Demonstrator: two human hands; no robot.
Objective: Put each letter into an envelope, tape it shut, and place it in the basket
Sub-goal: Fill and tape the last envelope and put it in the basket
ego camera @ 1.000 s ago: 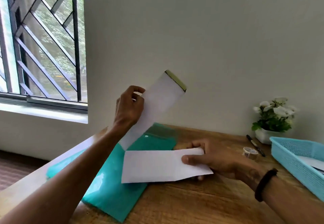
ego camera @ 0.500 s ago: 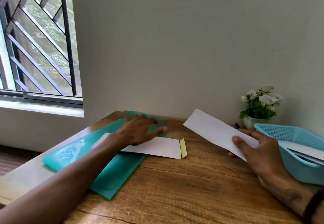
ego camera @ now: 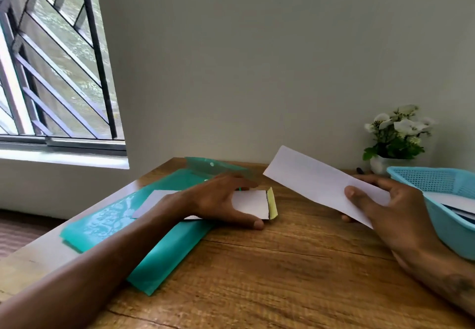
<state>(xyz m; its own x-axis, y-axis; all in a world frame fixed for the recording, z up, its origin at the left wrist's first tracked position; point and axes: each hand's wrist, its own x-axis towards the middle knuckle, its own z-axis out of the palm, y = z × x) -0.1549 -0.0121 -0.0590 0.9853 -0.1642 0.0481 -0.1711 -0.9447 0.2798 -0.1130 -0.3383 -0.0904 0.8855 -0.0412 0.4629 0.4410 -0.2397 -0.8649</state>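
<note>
A white envelope (ego camera: 253,204) with a yellow-edged flap lies flat, partly on a teal plastic folder (ego camera: 108,225). My left hand (ego camera: 218,200) rests on the envelope, thumb along its near edge and fingers over its far edge. My right hand (ego camera: 383,202) holds a folded white letter (ego camera: 308,177) off the table by its right end, thumb on top; the letter points left toward the envelope's flap. A light blue basket (ego camera: 431,182) at the right edge has white envelopes in it.
The wooden table (ego camera: 282,264) stands against a wall. A small white pot of white flowers (ego camera: 395,135) and a black pen (ego camera: 359,170) sit at the back right, behind the basket. A barred window is at the left.
My left hand laid the raised envelope flat on the folder and now spans its flap end. My right hand lifted the letter off the table and carried it right, near the basket.
</note>
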